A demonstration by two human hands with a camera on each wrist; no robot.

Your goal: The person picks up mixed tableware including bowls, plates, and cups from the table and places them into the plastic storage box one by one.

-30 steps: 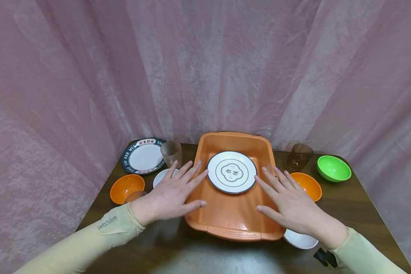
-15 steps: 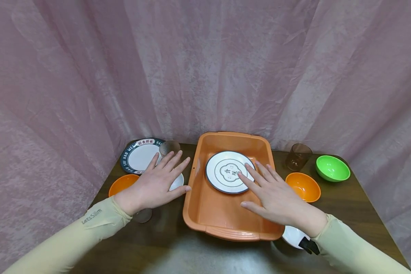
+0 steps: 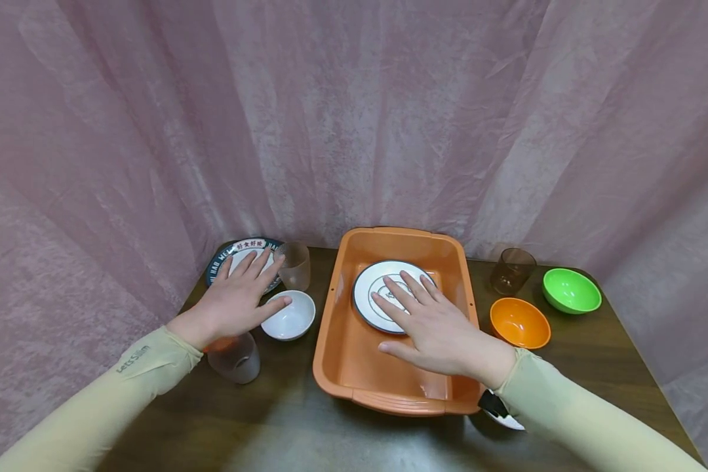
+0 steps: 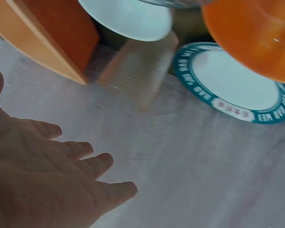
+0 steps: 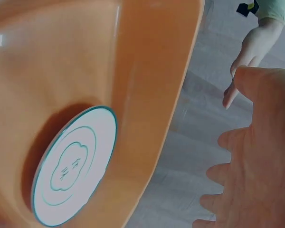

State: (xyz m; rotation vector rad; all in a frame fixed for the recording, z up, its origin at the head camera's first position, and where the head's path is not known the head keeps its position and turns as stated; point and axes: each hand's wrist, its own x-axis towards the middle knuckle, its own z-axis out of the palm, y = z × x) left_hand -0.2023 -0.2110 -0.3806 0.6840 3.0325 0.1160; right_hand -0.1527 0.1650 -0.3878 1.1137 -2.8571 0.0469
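In the head view my left hand (image 3: 229, 303), fingers spread, is over the left dishes, nearest the green-rimmed plate (image 3: 219, 261) and a white bowl (image 3: 289, 316). My right hand (image 3: 435, 331) hovers with spread fingers over the orange basin (image 3: 360, 373), partly covering a white plate (image 3: 367, 295) that lies inside it. In the left wrist view the left hand (image 4: 42, 175) holds nothing, and the green-rimmed plate (image 4: 235, 80) is apart from it. The right wrist view shows the right hand (image 5: 256, 156) empty, beside the basin (image 5: 147, 95) and its plate (image 5: 75, 166).
Left of the basin stand a frosted cup (image 3: 295, 267) and another cup (image 3: 236, 360), with an orange bowl mostly behind my left wrist. To the right are a brown cup (image 3: 512, 271), an orange bowl (image 3: 520, 323), a green bowl (image 3: 571, 291) and a partly hidden white dish (image 3: 509, 421).
Both hands have moved left, fingers still spread. The right hand has come over the plate in the basin; the left has moved away from the basin, uncovering the white bowl.
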